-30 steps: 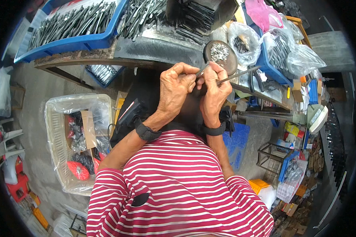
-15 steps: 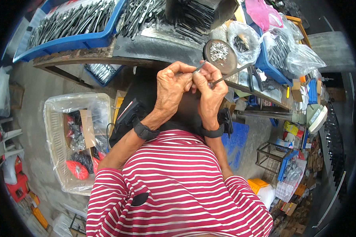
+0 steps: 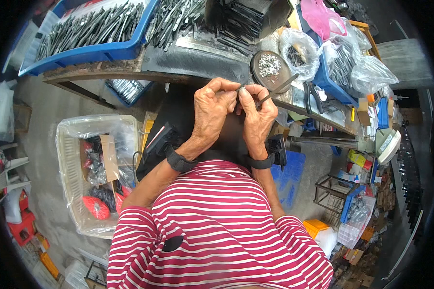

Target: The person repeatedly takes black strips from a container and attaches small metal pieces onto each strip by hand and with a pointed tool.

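Observation:
Both hands meet in front of the bench edge, fingertips almost touching. My right hand (image 3: 258, 113) is closed around a slim dark strip (image 3: 283, 85), whose free end sticks out up and to the right past the round dish. My left hand (image 3: 213, 108) pinches at the tips of the right thumb and forefinger. Whatever lies between its fingertips is small, dark and mostly hidden. Just beyond the hands, a round brown dish (image 3: 285, 76) holds a heap of tiny shiny metal pieces (image 3: 269, 64).
Slender black and grey parts (image 3: 91, 29) fill a blue tray (image 3: 89, 61) at the far left; more lie loose mid-bench. Right of the dish are a plastic bag (image 3: 307, 45), black-handled pliers (image 3: 312, 98) and a blue bin (image 3: 330, 79). A lined crate (image 3: 65, 164) stands lower left.
Both hands have drawn closer together at the fingertips. The strip in my right hand has turned slightly, its free end now a little lower. The whole view has shifted slightly.

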Action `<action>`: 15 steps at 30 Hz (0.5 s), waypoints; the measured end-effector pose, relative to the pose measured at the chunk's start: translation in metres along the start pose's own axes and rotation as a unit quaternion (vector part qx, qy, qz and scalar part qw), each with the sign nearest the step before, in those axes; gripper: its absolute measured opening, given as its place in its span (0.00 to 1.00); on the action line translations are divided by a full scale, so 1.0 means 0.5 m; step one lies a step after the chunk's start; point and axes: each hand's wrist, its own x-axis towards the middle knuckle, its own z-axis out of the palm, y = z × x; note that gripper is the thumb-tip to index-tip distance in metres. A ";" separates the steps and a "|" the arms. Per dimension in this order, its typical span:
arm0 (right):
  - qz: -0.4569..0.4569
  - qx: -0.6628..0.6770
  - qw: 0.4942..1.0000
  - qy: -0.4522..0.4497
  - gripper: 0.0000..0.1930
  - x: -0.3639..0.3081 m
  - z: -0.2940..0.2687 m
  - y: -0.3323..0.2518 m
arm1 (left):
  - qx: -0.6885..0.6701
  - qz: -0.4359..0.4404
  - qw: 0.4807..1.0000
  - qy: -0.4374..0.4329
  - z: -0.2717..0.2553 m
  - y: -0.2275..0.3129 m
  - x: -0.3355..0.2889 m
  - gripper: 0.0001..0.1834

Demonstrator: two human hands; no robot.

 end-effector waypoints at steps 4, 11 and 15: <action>-0.090 -0.098 0.991 0.006 0.04 0.003 0.007 0.000 | 0.003 -0.008 1.000 0.004 0.002 0.000 -0.003 0.06; -0.127 -0.153 0.979 0.030 0.07 0.002 0.016 -0.008 | 0.008 -0.021 1.000 0.004 0.010 -0.011 -0.009 0.06; -0.193 -0.195 0.961 0.031 0.07 0.010 0.011 0.017 | 0.048 -0.014 0.999 -0.005 0.009 -0.012 -0.007 0.05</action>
